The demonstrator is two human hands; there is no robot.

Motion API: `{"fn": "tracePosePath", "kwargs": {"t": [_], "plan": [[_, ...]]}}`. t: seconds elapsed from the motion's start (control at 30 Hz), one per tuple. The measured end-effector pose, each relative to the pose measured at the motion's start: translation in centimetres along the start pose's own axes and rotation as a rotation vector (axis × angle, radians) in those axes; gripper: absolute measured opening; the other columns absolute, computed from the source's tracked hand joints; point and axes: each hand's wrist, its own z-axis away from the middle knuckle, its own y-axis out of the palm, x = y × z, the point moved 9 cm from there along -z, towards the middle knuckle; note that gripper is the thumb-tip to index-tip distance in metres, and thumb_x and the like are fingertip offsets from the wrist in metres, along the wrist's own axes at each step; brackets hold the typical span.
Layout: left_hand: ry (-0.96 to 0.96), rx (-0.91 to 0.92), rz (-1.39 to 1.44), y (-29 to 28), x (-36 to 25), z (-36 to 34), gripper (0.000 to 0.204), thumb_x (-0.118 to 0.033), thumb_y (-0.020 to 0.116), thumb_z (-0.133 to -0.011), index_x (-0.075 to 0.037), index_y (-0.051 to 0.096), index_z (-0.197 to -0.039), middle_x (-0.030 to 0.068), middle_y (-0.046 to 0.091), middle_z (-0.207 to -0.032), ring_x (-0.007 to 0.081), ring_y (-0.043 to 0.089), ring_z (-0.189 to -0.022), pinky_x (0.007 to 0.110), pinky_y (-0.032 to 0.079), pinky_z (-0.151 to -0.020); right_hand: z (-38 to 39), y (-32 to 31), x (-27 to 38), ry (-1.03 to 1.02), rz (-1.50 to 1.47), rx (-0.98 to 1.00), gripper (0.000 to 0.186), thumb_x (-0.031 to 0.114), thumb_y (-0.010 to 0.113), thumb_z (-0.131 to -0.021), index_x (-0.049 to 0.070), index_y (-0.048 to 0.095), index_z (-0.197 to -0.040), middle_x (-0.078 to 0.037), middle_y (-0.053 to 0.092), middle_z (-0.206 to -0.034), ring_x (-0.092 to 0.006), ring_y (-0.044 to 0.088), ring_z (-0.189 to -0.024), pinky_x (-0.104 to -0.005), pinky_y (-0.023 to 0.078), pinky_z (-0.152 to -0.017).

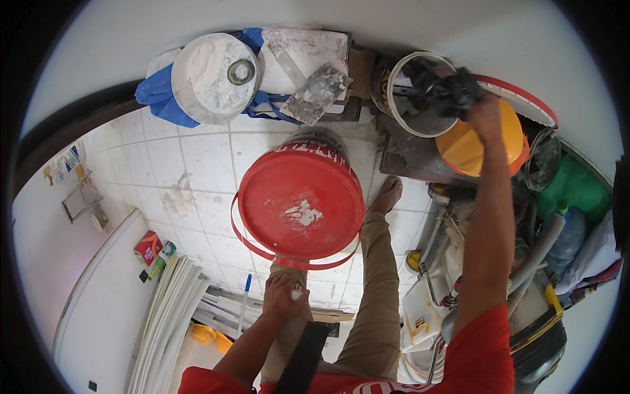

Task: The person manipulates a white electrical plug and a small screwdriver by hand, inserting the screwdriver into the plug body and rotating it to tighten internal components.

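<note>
My left hand (283, 298) rests on my left thigh, fingers curled around a small whitish piece (298, 291) too small to name. Stretched far out to the right, my right hand (484, 117) grips a black lumpy object (454, 90), blurred by motion, over the rim of an open white bucket (423, 125). A black shape shows inside that bucket, partly covered by the held object. Between my legs and the back wall stands a large bucket with a red lid (302, 226), white residue on its top and its red handle hanging toward me.
At the back left, a tub of white powder (203, 82) holds a round dark-rimmed item. Beside it lie a flat trowel (287, 65) and a grey-smeared plate (316, 93). A yellow hard hat (482, 144), hoses (545, 236) and clutter line the right. White strips (164, 322) lean at left.
</note>
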Motion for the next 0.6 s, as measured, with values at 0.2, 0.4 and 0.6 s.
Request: {"fn": "tracePosePath", "kwargs": {"t": [0.2,0.4,0.6], "plan": [[0.013,0.033,0.023,0.8,0.8,0.1,0.040,-0.037,0.075,-0.077,0.000,0.070,-0.093,0.0176,0.067,-0.107,0.0358,0.059,-0.110,0.048,0.039,-0.103,4.1,11.4,6.8,-0.048,0.106,0.337,0.050,0.006,0.059,-0.073,-0.001,0.063,-0.122,-0.024,0.067,-0.116,-0.0390,0.061,-0.115,-0.0441,0.048,-0.100],[0.005,-0.022,-0.002,0.2,-0.1,0.2,0.041,-0.037,0.074,-0.079,0.000,0.071,-0.094,0.0182,0.068,-0.107,0.0366,0.060,-0.108,0.049,0.040,-0.103,4.7,6.2,6.8,0.144,-0.278,0.185,0.065,-0.001,0.065,-0.074,0.002,0.052,-0.138,-0.028,0.063,-0.124,-0.0413,0.062,-0.114,-0.0445,0.051,-0.097],[-0.033,0.005,0.026,0.1,0.1,0.7,0.041,-0.037,0.074,-0.080,0.000,0.071,-0.098,0.0191,0.068,-0.109,0.0371,0.059,-0.111,0.049,0.038,-0.104,8.4,0.7,7.8,0.144,-0.125,0.036,0.053,-0.003,0.061,-0.077,0.001,0.059,-0.130,-0.026,0.068,-0.107,-0.0426,0.066,-0.099,-0.0466,0.053,-0.087]]}}
